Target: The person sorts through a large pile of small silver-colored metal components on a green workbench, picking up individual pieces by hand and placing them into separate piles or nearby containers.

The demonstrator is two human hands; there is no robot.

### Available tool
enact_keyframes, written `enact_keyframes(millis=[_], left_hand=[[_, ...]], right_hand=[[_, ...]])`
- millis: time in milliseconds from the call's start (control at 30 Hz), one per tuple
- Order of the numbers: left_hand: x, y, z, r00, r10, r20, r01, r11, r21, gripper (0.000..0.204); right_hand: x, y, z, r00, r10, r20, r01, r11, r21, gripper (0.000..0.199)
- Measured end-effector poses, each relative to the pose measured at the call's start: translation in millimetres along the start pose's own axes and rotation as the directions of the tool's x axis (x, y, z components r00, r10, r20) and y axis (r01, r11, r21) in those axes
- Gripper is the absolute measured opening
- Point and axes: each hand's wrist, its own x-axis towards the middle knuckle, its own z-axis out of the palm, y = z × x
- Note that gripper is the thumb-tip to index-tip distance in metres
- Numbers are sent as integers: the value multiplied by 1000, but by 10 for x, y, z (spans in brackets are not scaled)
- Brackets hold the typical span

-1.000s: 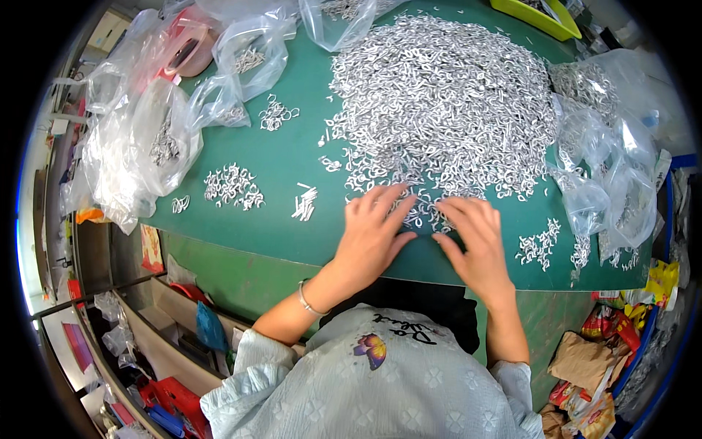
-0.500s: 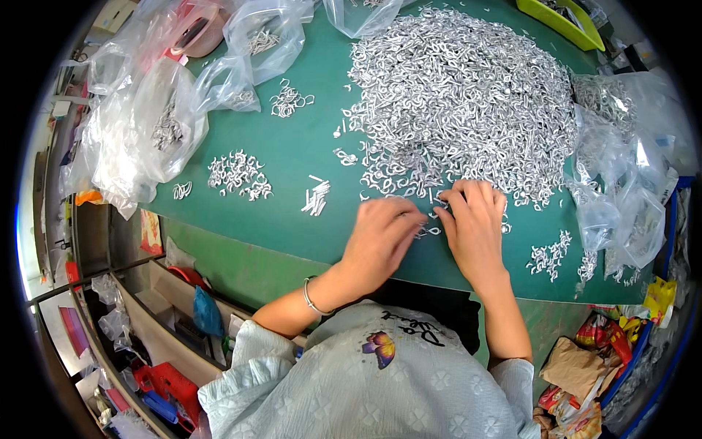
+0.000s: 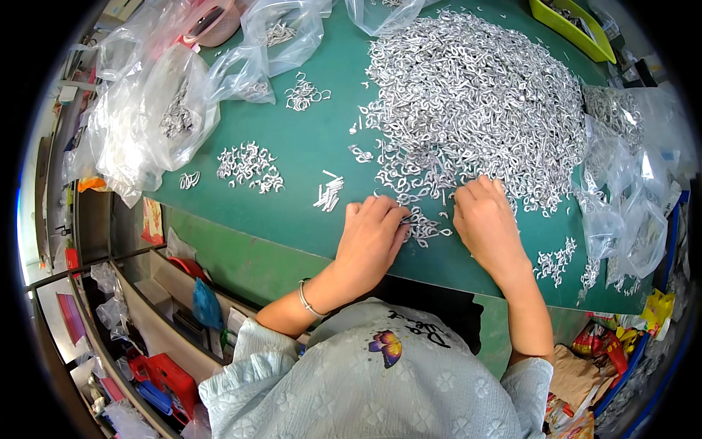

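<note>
A large heap of small silver metal pieces, many of them loop-shaped, covers the far right half of the green table. At its near edge my right hand rests with the fingers bent down and close together; their tips touch the pieces there. My left hand is curled beside a small cluster of loop-shaped pieces lying between the two hands. Its fingers are drawn together, and whatever they pinch is hidden. Left of that hand lies a small bunch of straight metal strips.
Separate small piles hold curved pieces, ring-like pieces and small pieces at the right. Clear plastic bags stand at the left, with more bags at the right. A yellow-green tray sits at the far right corner.
My hands have moved apart, the right one shifting right along the heap's edge. The small cluster between them now shows more fully. The whole view has shifted slightly.
</note>
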Motion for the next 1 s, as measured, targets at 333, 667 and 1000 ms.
enact_keyframes(millis=[333,667,1000], left_hand=[[64,-14,-29,999,-49,18,51,990,-134,18],[120,11,-65,991,-123,-42,90,883,-460,28],[65,-29,-52,992,-109,-62,82,936,-342,21]], right_hand=[[-26,44,-5,999,52,14,-53,998,26,15],[-100,183,-170,989,150,11,-150,980,129,8],[-128,-36,-106,959,229,-169,-219,973,75,12]])
